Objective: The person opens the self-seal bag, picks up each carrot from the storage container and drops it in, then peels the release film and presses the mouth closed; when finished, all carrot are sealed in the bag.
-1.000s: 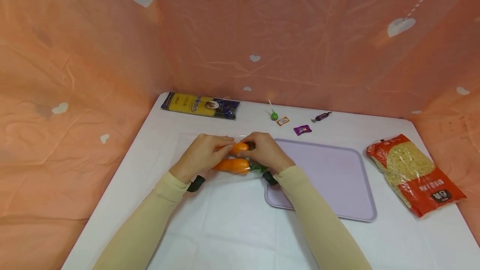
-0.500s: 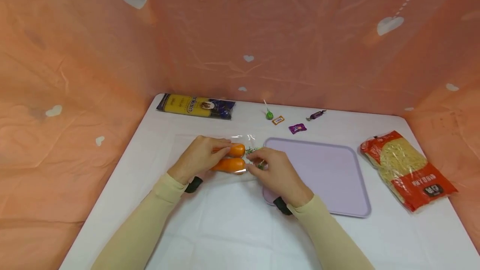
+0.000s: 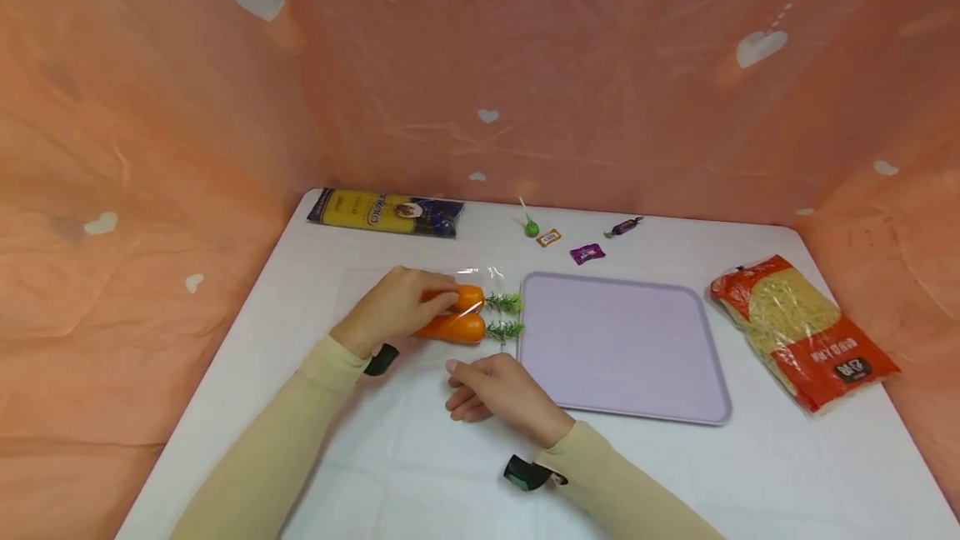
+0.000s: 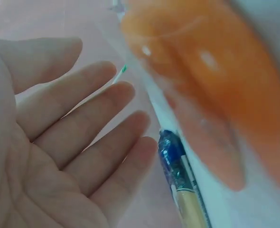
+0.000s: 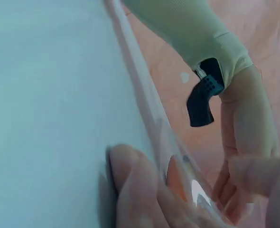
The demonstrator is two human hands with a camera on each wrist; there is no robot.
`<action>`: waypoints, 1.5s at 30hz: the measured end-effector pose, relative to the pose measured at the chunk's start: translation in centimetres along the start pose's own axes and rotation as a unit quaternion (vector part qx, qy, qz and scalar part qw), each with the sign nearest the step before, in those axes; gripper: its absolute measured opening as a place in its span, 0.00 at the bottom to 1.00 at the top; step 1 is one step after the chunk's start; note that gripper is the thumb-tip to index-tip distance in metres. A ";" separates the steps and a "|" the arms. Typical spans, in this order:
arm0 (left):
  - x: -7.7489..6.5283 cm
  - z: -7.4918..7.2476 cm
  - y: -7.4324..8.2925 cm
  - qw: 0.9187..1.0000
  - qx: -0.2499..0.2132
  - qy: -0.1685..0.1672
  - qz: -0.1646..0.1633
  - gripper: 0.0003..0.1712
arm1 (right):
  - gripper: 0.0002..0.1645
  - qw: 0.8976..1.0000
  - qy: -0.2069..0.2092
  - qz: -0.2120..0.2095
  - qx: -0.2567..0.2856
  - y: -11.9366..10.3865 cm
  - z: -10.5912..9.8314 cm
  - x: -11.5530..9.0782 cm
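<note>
Two orange carrots lie side by side inside a clear plastic bag (image 3: 491,275), the far carrot (image 3: 471,298) and the near carrot (image 3: 463,327). Their green leafy tops (image 3: 504,330) point right, toward the tray. My left hand (image 3: 397,305) is over the left part of the bag and hides the carrots' other ends. In the left wrist view its fingers (image 4: 90,109) are extended beside the carrots (image 4: 216,80). My right hand (image 3: 504,390) is in front of the bag, thumb raised and fingers loosely bent, with nothing in its grasp. The right wrist view shows its fingers (image 5: 140,190) near the white tabletop.
A lilac tray (image 3: 622,407) lies just right of the bag. Behind are a yellow and blue packet (image 3: 386,212), a green lollipop (image 3: 531,227) and several wrapped candies (image 3: 587,253). A red noodle packet (image 3: 806,332) lies at the right. Orange cloth (image 3: 405,90) surrounds the table.
My right hand has left the carrots' leafy ends, moving toward the front of the table, so the green tops now show. The left hand stays over the bag.
</note>
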State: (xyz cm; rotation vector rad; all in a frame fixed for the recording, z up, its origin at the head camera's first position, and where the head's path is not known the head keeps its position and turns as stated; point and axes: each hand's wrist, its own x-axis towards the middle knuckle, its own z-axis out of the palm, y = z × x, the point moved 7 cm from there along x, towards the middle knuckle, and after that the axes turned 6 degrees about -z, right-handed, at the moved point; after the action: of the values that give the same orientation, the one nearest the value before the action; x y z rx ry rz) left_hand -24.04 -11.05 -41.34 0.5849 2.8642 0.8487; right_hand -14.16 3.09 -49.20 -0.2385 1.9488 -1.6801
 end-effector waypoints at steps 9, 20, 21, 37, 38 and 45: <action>5.4 0.2 -1.8 0.993 -0.010 -0.088 -0.082 0.20 | 0.30 0.996 0.025 0.007 0.081 0.3 0.7 0.9; 8.0 1.5 -2.5 0.986 -0.035 -0.137 -0.090 0.13 | 0.25 0.995 0.030 -0.008 0.100 -0.1 0.8 0.9; 7.9 1.4 -2.6 0.986 -0.042 -0.135 -0.088 0.12 | 0.24 0.995 0.035 -0.009 0.096 -0.3 0.5 0.9; 4.0 -4.1 -4.0 0.967 -0.232 -0.019 -0.105 0.15 | 0.20 0.976 0.182 -0.074 -0.098 -5.5 -9.9 0.4; 3.6 -4.3 -4.1 0.964 -0.246 -0.008 -0.105 0.14 | 0.20 0.973 0.184 -0.087 -0.106 -5.9 -10.3 0.6; 0.9 -5.9 -5.0 0.949 -0.293 0.064 -0.102 0.14 | 0.18 0.964 0.184 -0.156 -0.111 -8.4 -11.4 1.9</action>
State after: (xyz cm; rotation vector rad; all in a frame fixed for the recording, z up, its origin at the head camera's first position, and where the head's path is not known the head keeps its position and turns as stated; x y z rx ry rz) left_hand -27.72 -17.49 -39.10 0.1626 2.5031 1.6438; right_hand -23.38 10.25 -40.97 -0.3522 2.4899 -1.7989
